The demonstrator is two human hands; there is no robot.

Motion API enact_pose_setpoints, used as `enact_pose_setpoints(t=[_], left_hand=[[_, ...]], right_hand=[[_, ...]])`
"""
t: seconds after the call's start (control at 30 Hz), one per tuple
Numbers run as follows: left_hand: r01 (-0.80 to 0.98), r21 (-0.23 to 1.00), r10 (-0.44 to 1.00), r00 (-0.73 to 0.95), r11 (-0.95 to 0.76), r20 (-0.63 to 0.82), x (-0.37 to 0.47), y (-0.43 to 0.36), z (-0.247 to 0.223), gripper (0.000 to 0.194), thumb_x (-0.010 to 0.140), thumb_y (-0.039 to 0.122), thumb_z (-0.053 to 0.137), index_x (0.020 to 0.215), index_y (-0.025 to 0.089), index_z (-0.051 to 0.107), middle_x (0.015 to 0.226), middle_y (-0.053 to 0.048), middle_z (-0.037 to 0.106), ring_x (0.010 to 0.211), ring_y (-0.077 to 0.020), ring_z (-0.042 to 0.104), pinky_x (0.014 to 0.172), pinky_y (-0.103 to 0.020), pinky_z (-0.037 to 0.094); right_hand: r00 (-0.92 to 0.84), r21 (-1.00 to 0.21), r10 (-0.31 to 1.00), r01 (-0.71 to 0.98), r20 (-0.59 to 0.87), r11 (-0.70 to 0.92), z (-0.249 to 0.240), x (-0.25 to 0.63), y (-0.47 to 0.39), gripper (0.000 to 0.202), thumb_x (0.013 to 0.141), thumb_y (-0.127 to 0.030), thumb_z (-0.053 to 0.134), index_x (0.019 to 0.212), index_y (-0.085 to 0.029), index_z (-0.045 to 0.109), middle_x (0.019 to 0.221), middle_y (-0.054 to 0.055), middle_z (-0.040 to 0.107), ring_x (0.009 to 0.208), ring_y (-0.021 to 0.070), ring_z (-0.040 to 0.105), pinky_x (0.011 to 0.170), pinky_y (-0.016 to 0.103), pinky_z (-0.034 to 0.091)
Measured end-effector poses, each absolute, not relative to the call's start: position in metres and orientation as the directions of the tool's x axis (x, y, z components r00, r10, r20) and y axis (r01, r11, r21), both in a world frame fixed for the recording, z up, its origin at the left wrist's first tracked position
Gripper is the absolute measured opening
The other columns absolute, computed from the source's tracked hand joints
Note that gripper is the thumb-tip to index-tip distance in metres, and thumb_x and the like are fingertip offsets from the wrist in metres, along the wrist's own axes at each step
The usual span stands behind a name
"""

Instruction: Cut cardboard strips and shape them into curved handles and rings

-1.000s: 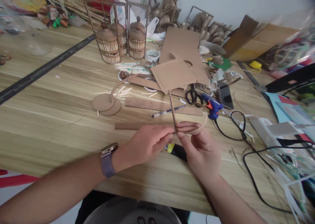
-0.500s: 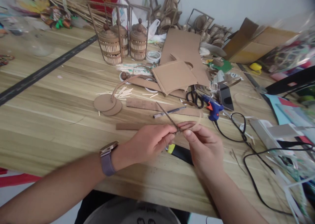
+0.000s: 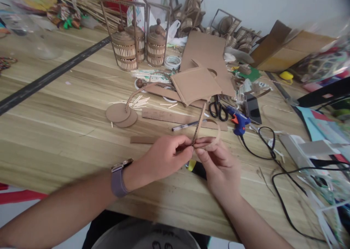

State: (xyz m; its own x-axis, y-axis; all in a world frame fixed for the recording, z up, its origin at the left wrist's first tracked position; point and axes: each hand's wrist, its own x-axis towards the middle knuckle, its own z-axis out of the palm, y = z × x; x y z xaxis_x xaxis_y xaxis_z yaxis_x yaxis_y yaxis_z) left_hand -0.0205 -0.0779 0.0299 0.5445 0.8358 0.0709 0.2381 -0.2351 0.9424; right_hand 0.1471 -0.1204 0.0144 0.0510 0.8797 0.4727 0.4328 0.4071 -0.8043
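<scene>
A narrow cardboard strip (image 3: pixel 199 124) is pinched between the fingers of both hands above the table. One end sticks up away from me, and the other part bends into a loop on the right. My left hand (image 3: pixel 166 156), with a watch at the wrist, is closed on the strip where it crosses. My right hand (image 3: pixel 218 159) grips it right beside, thumb and fingers pressed together, almost touching the left fingertips. Beneath the hands lies a tool with a black and yellow handle (image 3: pixel 195 167), partly covered by the right hand. A pen (image 3: pixel 184 126) lies just beyond.
Cardboard discs (image 3: pixel 118 113) lie left of small sticks (image 3: pixel 140 102). Black scissors (image 3: pixel 218 109) and a blue glue gun (image 3: pixel 239 119) with its cord are at right. Lidded lantern-like baskets (image 3: pixel 124 50) in frames stand behind, near cardboard sheets (image 3: pixel 195 85) and a tape roll (image 3: pixel 172 62).
The strip's free end has swung from pointing up-left to pointing up and slightly right. My right hand has shifted a little left and turned; both hands keep their grip.
</scene>
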Motion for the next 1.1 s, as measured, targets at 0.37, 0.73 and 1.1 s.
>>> enact_pose_setpoints(t=[0.37, 0.73, 1.1], left_hand=[[0.240, 0.917, 0.832, 0.533, -0.320, 0.151, -0.0237, -0.0785, 0.0305, 0.017, 0.082, 0.021, 0.049, 0.067, 0.016, 0.055, 0.057, 0.006, 0.045, 0.054, -0.0078, 0.039, 0.051, -0.021, 0.027], [0.277, 0.897, 0.807, 0.575, -0.344, 0.132, -0.0236, -0.0758, 0.0303, 0.024, 0.093, 0.032, 0.051, 0.076, 0.017, 0.058, 0.062, 0.004, 0.054, 0.056, -0.0089, 0.048, 0.051, -0.021, 0.031], [0.377, 0.830, 0.806, 0.576, -0.411, 0.137, -0.0225, -0.0767, 0.0291, 0.025, 0.097, 0.025, 0.049, 0.077, 0.017, 0.062, 0.067, 0.001, 0.066, 0.061, -0.0118, 0.059, 0.056, -0.023, 0.036]], right_hand=[[0.043, -0.901, 0.921, 0.227, 0.388, 0.369, 0.0093, 0.1467, -0.1227, 0.010, 0.090, -0.022, 0.064, 0.087, -0.029, 0.071, 0.091, 0.001, 0.068, 0.091, 0.0163, 0.064, 0.083, 0.032, 0.054], [0.066, -0.901, 0.924, 0.257, 0.377, 0.349, 0.0134, 0.1491, -0.1190, 0.007, 0.090, -0.026, 0.064, 0.085, -0.027, 0.068, 0.090, 0.001, 0.069, 0.088, 0.0169, 0.066, 0.080, 0.033, 0.053], [-0.101, -0.408, 0.745, 0.784, 0.659, 0.467, 0.0168, 0.1497, -0.1258, 0.014, 0.089, -0.015, 0.063, 0.096, -0.027, 0.064, 0.097, 0.001, 0.075, 0.095, 0.0218, 0.067, 0.084, 0.041, 0.047]])
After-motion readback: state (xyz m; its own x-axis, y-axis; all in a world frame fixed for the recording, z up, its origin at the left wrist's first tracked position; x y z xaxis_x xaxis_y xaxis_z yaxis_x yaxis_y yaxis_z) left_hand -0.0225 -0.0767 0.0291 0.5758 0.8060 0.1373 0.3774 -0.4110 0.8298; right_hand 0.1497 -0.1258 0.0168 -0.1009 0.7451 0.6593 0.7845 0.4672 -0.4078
